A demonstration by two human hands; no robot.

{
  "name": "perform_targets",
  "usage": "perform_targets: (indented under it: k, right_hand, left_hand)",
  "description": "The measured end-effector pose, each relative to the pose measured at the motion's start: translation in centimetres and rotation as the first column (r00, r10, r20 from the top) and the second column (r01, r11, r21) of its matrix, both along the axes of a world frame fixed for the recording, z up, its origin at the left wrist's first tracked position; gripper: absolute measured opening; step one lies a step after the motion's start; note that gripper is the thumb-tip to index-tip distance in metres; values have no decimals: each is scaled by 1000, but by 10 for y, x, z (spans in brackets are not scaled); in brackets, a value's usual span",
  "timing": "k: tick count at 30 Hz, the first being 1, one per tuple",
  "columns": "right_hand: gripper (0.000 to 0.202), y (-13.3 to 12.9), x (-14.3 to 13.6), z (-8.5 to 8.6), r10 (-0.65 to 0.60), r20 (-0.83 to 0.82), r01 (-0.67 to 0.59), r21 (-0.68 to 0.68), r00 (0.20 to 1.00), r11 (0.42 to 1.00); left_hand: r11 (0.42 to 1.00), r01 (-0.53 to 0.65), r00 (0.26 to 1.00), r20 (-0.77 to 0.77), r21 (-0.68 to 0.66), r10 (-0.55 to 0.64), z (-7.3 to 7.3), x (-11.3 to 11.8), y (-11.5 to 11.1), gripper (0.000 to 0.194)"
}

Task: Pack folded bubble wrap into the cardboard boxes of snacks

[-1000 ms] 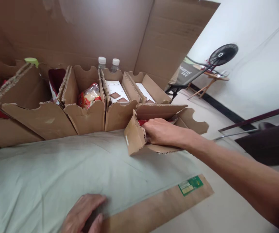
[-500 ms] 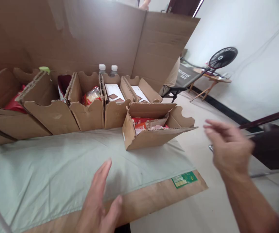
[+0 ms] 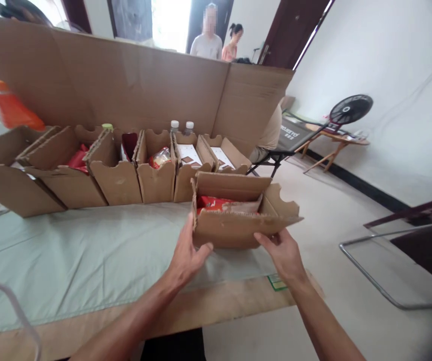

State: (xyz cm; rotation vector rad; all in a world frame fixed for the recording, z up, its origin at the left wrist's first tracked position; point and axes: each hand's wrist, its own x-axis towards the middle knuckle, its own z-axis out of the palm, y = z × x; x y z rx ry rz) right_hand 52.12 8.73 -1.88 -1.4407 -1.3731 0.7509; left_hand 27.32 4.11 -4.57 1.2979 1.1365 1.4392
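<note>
A cardboard box (image 3: 231, 231) with an open top sits crosswise at the right part of the table, in front of a row of similar boxes. Inside it lie red packets (image 3: 216, 203) and a paler brownish one. My left hand (image 3: 190, 254) grips the box at its left end, thumb on the front face and fingers round the side. At the lower right corner, my right hand (image 3: 281, 253) holds the same box, thumb on the front and fingers mostly hidden behind the end.
Cardboard boxes (image 3: 116, 180) holding packets stand in a row before a tall cardboard panel (image 3: 144, 80). Two white-capped bottles (image 3: 174, 125) are behind them. A pale green cloth (image 3: 99, 265) covers the table. A chair (image 3: 291, 135), a fan (image 3: 351, 109) and a metal frame (image 3: 366, 276) are at right.
Both hands have come from apart, in the air, onto the cardboard box and taken hold of it. The view has tilted up, showing two people beyond the panel.
</note>
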Motion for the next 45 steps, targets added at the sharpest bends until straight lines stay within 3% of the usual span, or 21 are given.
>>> perform_targets:
  k: [4, 6, 7, 10, 12, 13, 15, 18, 21, 23, 25, 26, 28, 30, 33, 35, 37, 39, 41, 43, 45]
  right_hand:
    - [44, -68, -57, 1, -11, 114, 4, 59, 993, 998]
    - [39, -86, -107, 10, 85, 117, -94, 76, 990, 993]
    - [37, -88, -132, 18, 162, 107, -169, 60, 981, 984]
    - [35, -74, -193, 51, 356, 29, -357, 45, 934, 933]
    - [38, -60, -208, 68, 362, -17, -358, 113, 932, 927]
    - [38, -55, -207, 72, 330, -19, -323, 155, 944, 934]
    - [33, -57, -193, 73, 213, 10, -210, 220, 977, 953]
    - [27, -79, -170, 61, 44, 62, -58, 244, 997, 968]
    - [26, -101, -190, 50, 116, 72, -127, 175, 991, 976]
    - [29, -99, -225, 55, 261, 46, -265, 138, 964, 954]
    - [33, -83, -254, 69, 357, 7, -353, 164, 934, 921]
    - [33, -74, -260, 75, 365, 0, -358, 192, 931, 914]
    - [31, -61, -250, 79, 311, -2, -300, 249, 951, 921]
    - [28, -64, -218, 69, 184, -7, -174, 286, 983, 942]
    - [23, -95, -164, 37, -1, -2, 1, 265, 1000, 964]
    - [17, -121, -153, 16, -4, 68, -8, 175, 998, 985]
    - [16, -133, -167, 4, 97, 103, -105, 74, 990, 992]
    - [20, -127, -195, 3, 229, 66, -230, 14, 971, 973]
    - [28, -107, -218, 9, 318, -26, -317, 38, 948, 948]
    - [37, -83, -223, 11, 351, -132, -339, 106, 927, 935]
    - [43, -62, -208, 6, 330, -204, -304, 147, 922, 941]
  left_hand:
    - [981, -166, 984, -76, -100, 159, -19, -56, -80, 67]
    - [942, -314, 948, -89, -118, 305, -15, -97, -108, 64]
    - [920, -378, 925, -88, -104, 370, -6, -117, -115, 63]
    - [837, -547, 832, -112, -4, 543, 41, -160, -108, 65]
    - [779, -622, 779, -43, 75, 626, 71, -165, -88, 65]
    - [782, -613, 788, 18, 113, 615, 79, -162, -78, 68]
    - [830, -542, 840, 89, 134, 535, 81, -147, -67, 71]
    - [908, -415, 908, 97, 60, 408, 60, -132, -81, 64]
    - [875, -481, 872, 74, -64, 485, 44, -155, -114, 60]
    - [788, -615, 788, 16, -27, 615, 54, -186, -124, 59]
    - [722, -689, 722, -26, 55, 691, 73, -209, -118, 58]
    - [703, -703, 706, -8, 106, 708, 83, -213, -109, 57]
    - [729, -662, 746, 54, 175, 664, 91, -201, -93, 58]
    - [806, -568, 823, 83, 168, 563, 82, -172, -86, 61]
    - [903, -428, 903, 1, 33, 429, 47, -133, -106, 62]
    - [895, -438, 899, -54, -85, 434, 22, -130, -130, 61]
    - [843, -519, 854, -46, -139, 518, 7, -146, -148, 59]
    - [795, -598, 800, -14, -100, 600, 6, -168, -151, 60]
    - [786, -616, 787, -3, -42, 617, 13, -179, -143, 62]
    - [823, -568, 823, -16, -14, 568, 18, -170, -133, 66]
    - [874, -487, 872, -56, 6, 486, 14, -145, -129, 73]
